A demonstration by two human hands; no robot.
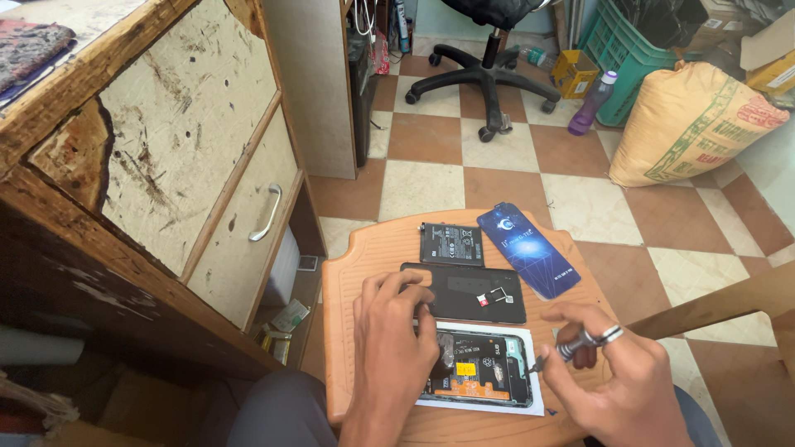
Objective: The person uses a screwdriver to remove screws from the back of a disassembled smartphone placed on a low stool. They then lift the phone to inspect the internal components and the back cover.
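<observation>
a rounded orange-brown wooden stool top [364,257] carries the work. on it lies a white sheet of paper [534,348], and on that sheet an opened smartphone body [480,377] with its circuitry showing. above it rests a flat black phone back panel [472,290], with a small white piece on it, perhaps a sim tray. a black rectangular battery [451,242] and a blue printed slim card sleeve [527,248] lie at the far edge.

Brightness: bright, even daylight, strongest beyond the orange board [364,273], on the tiled floor [431,149].
Shadows: soft; deep under the wooden cabinet [166,165], left of the board.
Glare: faint sheen on the black phone cover [476,290] on the board.
Focus: sharp at the board; slightly soft far behind it.
Distortion: wide-angle bending left of the board.
</observation>
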